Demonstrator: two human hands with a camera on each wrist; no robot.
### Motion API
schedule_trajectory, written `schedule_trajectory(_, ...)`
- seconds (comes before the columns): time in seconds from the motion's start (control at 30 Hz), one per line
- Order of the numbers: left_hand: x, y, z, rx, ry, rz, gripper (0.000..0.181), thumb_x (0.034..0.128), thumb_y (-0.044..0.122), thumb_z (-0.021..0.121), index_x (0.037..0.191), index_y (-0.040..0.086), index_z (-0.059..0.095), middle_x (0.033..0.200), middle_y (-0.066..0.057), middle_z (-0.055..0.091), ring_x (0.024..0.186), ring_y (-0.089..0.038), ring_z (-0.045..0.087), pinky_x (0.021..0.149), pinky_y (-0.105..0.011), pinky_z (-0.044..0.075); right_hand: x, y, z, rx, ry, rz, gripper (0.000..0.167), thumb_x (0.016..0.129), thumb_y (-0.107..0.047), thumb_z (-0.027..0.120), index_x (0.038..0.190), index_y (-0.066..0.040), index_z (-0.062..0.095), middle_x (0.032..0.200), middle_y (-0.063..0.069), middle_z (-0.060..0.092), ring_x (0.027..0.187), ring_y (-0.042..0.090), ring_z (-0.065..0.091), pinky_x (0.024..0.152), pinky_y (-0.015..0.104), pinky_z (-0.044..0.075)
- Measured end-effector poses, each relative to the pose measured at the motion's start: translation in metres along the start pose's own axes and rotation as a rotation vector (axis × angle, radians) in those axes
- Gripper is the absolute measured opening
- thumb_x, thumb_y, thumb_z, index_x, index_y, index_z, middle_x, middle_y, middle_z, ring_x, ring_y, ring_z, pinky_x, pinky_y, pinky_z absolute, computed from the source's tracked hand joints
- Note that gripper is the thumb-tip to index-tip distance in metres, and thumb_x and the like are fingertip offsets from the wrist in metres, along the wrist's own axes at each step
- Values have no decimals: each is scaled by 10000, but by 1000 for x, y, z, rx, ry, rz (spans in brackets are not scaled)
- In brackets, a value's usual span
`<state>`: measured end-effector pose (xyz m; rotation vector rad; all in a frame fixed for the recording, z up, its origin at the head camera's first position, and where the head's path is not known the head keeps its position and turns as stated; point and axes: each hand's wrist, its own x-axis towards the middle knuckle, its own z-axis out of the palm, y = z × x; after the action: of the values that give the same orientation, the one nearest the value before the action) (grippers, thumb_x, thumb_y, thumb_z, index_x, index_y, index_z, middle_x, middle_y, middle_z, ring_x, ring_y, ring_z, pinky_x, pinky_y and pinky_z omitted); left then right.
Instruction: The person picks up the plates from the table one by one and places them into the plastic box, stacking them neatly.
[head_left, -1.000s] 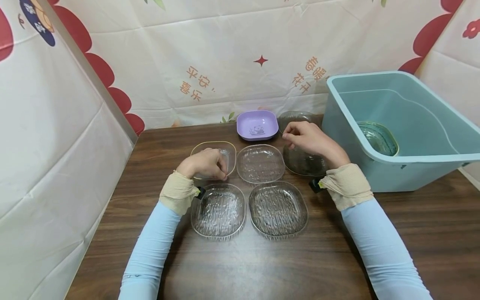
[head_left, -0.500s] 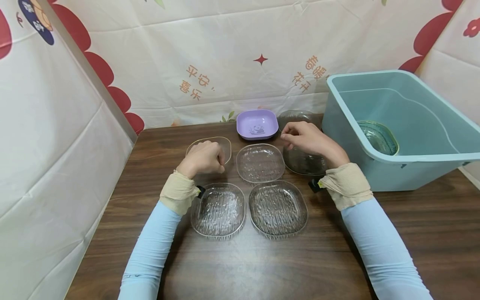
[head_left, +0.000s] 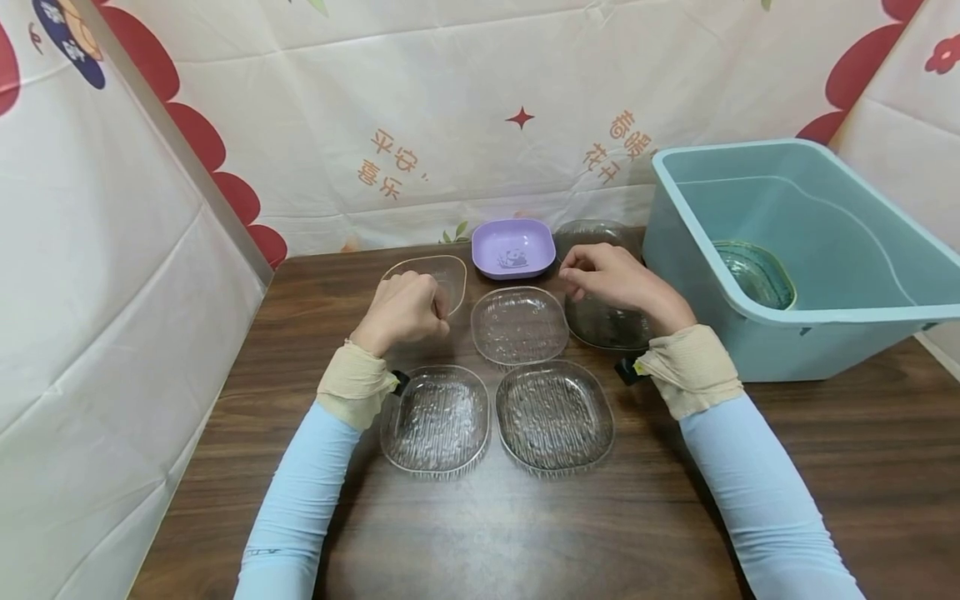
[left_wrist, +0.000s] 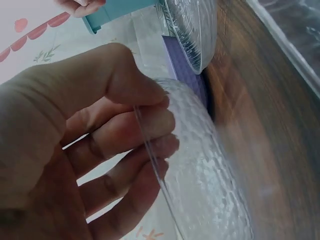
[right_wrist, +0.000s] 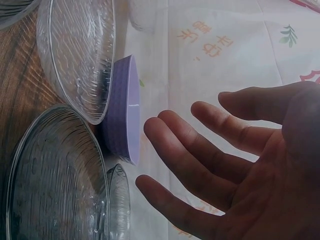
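Observation:
My left hand [head_left: 405, 310] pinches the near rim of a clear dish [head_left: 450, 279] at the back left of the table. In the left wrist view, thumb and fingers grip the thin edge of this textured dish [left_wrist: 200, 170]. My right hand [head_left: 618, 279] hangs with loosely bent fingers above a dark, see-through plate [head_left: 606, 327], holding nothing. The right wrist view has its fingers [right_wrist: 185, 155] apart from one another. A clear plate [head_left: 520, 325] lies between the hands, and a purple dish [head_left: 513, 248] with a panda print sits behind it.
Two clear ribbed plates, one on the left [head_left: 437, 421] and one on the right [head_left: 555, 417], lie nearest me. Another dark plate [head_left: 588, 235] is at the back. A blue-green tub [head_left: 720, 346] stands right, with a green dish [head_left: 757, 275] inside. A cloth [head_left: 300, 125] hangs behind.
My left hand has moved the clear dish away from me, toward the back edge of the table. The right hand stays almost still.

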<state>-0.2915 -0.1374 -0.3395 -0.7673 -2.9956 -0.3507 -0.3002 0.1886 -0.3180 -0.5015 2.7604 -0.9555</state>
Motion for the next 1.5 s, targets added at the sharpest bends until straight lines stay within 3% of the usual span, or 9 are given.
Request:
schedule_trajectory(0.23,-1,6,-6,5,14,36,245,705,183,830,564,296,665,624,103,635,622,-173,595,519,-379,479,2,1,2,6,0,-9,196,1064,-186,560,1104,-39,683,974,176,766,852,287,764,746,307,573)
schedule_trajectory(0.47,-5,18,-12,0,64,116,324,699,152,799,521,279,559,561,113,508,571,-149,502,482,-337,399,2,0,5,38,9,-12,204,1060,-186,566,1118,-25,677,967,171,766,873,331,765,730,277,569)
schedule_trajectory(0.73,-7,28,-15,-50,89,212,292,689,94,745,531,268,572,524,141,472,561,-101,474,481,-304,379,3,-4,8,228,18,58,291,1080,-237,534,1254,-15,606,1066,239,745,856,253,763,764,357,633)
schedule_trajectory(1.0,-13,45,-17,-13,123,318,274,661,58,676,522,255,546,510,146,420,538,-79,438,480,-311,383,5,-9,17,580,-68,117,511,1098,-298,489,1461,36,356,1104,267,700,828,237,763,788,429,665)
schedule_trajectory(1.2,-14,57,-14,4,97,385,250,705,94,748,574,255,610,552,137,500,568,-77,489,499,-307,444,8,-9,23,664,-141,166,623,1083,-415,499,1534,-44,284,1178,261,672,946,348,758,805,491,659)
schedule_trajectory(1.5,-16,69,-11,46,87,484,197,728,109,764,645,269,686,620,153,592,579,-56,519,509,-289,468,9,-7,28,712,-260,185,690,1079,-373,526,1593,-57,191,1361,356,575,886,257,759,781,496,662)
